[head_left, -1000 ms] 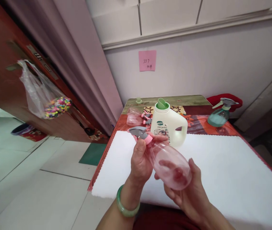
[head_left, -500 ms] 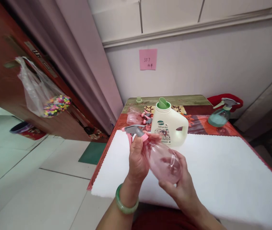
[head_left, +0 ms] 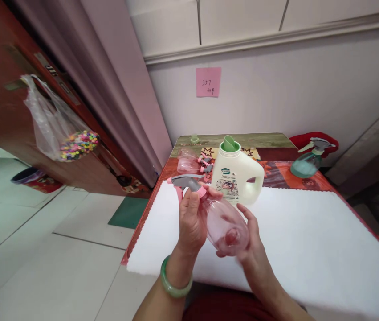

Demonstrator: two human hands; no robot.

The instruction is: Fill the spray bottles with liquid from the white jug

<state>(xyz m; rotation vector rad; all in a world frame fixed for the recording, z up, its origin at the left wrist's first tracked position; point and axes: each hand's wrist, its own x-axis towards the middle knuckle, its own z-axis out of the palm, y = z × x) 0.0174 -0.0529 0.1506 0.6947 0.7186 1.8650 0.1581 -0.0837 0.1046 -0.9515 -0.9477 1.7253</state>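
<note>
Bottle shifted leftward, left fingers pinching neck, right fingers cupping base, partly hidden

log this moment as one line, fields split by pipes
left hand: holds pink trigger-spray bottle by neck | right hand: at its base | cream handled jug: upright beyond

Soft, even light — stretched edges — faint blur on right hand

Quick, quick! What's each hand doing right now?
Left hand: closed, holding the pink spray bottle near its spray head.
Right hand: cupped at the bottle's bottom end; can't tell if it's gripping.
</note>
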